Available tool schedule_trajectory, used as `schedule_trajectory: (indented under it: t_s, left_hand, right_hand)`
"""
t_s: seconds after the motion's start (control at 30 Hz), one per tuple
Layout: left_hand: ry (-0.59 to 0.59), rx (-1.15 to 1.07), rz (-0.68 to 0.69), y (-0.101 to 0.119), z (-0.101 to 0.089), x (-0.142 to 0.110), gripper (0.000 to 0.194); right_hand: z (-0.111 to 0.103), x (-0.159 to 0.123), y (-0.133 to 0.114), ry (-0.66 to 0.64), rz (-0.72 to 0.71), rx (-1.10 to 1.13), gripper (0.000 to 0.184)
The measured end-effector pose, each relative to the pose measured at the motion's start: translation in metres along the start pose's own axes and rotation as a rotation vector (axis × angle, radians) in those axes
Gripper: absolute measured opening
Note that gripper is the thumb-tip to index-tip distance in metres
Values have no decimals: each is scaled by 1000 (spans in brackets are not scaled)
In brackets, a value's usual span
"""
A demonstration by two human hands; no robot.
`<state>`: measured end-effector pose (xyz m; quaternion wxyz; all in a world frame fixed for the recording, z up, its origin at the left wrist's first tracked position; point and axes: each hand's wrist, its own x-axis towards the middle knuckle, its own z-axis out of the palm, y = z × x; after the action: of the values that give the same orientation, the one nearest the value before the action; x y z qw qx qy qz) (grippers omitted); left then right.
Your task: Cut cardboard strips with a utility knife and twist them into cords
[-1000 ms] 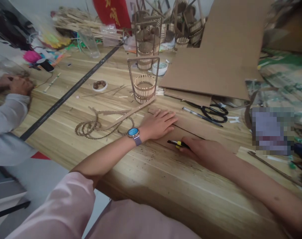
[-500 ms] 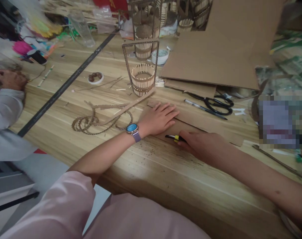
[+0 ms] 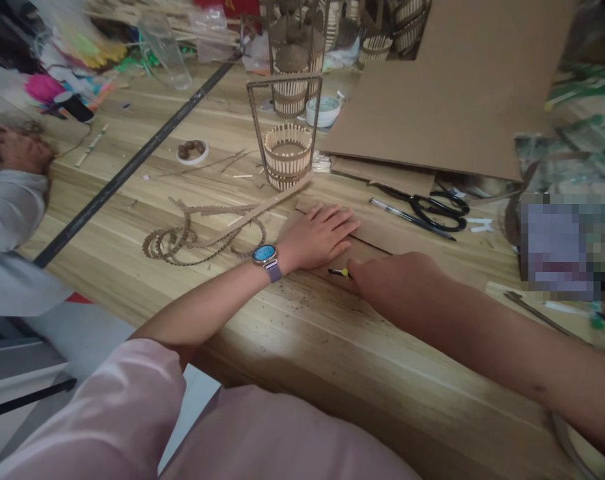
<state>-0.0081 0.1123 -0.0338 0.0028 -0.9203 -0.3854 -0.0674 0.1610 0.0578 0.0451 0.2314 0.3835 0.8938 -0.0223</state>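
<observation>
Near the centre of the frame I have the left hand [image 3: 318,237] laid palm down, fingers a little apart, pressing on flat brown cardboard [image 3: 366,253]. A dark straight edge crosses the cardboard, running from under the fingers down toward the right; I can't tell whether it divides two pieces or one overlaps the other.

Just right of centre, the right hand [image 3: 400,283] is closed around a small cutter [image 3: 345,273]. Only its yellow part and dark narrow tip show past the thumb, pointing left, near the cardboard's lower edge. Whether the tip touches the cardboard I can't make out.

I judge the cutter to be light and rigid, best gripped well behind the tip, where the right hand has it. The cardboard looks light too, fairly stiff when flat but easy to crease or dent, and its smooth face could slide on the wooden tabletop [image 3: 262,333]. I'd hold it with a broad, flat palm, as the left hand does, with the fingertips clear of the blade end.

Above the left hand stands a slatted basket [image 3: 288,157] with a tall handle; to its lower left lie loose coils of corrugated strip [image 3: 168,244]. Black scissors [image 3: 435,208] and a pen [image 3: 407,219] lie right of centre.
</observation>
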Motion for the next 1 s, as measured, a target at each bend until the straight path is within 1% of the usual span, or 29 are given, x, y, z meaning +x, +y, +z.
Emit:
schedule_trajectory:
  t_s: [0.13, 0.23, 0.4, 0.5, 0.67, 0.8, 1.0]
  left_hand:
    - [13, -2, 5, 0, 0, -1, 47]
    - [19, -5, 9, -1, 1, -1, 47]
    - [-18, -9, 25, -4, 0, -1, 49]
    - [-20, -16, 30, -5, 0, -1, 49]
    - [-15, -14, 35, -5, 1, -1, 50]
    - [-36, -8, 33, -4, -1, -1, 50]
    - [-46, -14, 26, -4, -2, -1, 50]
  right_hand:
    - [-6, 1, -5, -76, 21, -20, 23]
    - [-6, 1, -5, -107, 15, -17, 23]
    - [-8, 0, -4, -158, 11, -22, 26]
    - [-8, 0, -4, -180, 18, -35, 28]
    - [-6, -3, -3, -210, 34, -54, 25]
    - [-6, -4, -1, -245, 53, -50, 24]
    - [-5, -5, -1, -248, 70, -35, 19]
